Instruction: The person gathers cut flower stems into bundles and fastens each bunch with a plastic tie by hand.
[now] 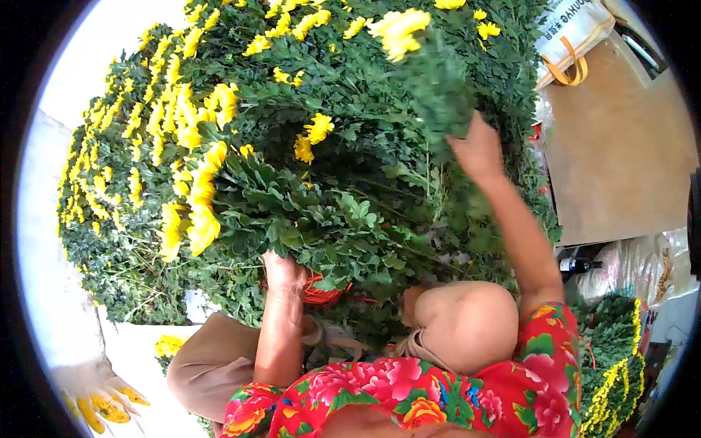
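Observation:
My left hand [286, 274] is closed around the stems of a bunch of yellow chrysanthemums [310, 219]. The blooms of that bunch point left and its leaves hide most of my fingers. Beside my left wrist lies a tangle of red string [321, 293]. Farther out to the right, my right hand [478, 150] is closed on a chrysanthemum stem [438, 95], its leaves smeared by motion. The yellow head of that stem points up and away from me. Both hands are over a big heap of leafy chrysanthemums [350, 102].
A brown board [621, 146] stands at the right, below a white bag [573, 36] with orange handles. Near it lie a dark bottle [580, 266] and clear plastic [635, 266]. More chrysanthemums [617, 379] are at lower right. A yellow-stained glove [106, 409] lies at lower left.

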### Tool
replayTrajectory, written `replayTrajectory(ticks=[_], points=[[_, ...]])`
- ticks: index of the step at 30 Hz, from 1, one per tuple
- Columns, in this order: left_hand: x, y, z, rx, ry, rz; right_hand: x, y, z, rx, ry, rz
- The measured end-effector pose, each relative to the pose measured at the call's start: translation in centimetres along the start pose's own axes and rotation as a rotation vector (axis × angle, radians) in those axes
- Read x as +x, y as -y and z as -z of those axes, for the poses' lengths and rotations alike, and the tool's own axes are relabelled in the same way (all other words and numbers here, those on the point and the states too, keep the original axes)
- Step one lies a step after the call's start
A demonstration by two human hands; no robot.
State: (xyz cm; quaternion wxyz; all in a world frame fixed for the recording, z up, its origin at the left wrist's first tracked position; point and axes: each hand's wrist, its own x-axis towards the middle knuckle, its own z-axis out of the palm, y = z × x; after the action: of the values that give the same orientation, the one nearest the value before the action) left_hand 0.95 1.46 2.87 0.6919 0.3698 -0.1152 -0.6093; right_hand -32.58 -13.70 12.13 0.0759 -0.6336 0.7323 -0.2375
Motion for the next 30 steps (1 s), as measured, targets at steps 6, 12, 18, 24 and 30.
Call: replayTrajectory(ticks=[6,12,18,24,30], points=[[-0.1,0.1,0.4,0.094,-0.013,-0.019,-0.5,-0.9,-14.7,0.365,-0.099,0.125],[0.8,0.5,1.5,0.037,-0.019,-0.016,0.4,-3.7,-12.2,0.386,-0.168,0.125],[0.6,0.9,1.8,0.016,-0.017,0.07,1.2,-4.6,-8.1,0.402,-0.169,0.3],[0.6,0.8,1.1,0.035,-0.004,0.094,1.4,-4.7,-15.3,0.258,-0.117,0.384],[0.9,1.1,1.8,0.003,0.011,0.077,0.4,-3.9,-14.5,0.226,-0.033,0.472]])
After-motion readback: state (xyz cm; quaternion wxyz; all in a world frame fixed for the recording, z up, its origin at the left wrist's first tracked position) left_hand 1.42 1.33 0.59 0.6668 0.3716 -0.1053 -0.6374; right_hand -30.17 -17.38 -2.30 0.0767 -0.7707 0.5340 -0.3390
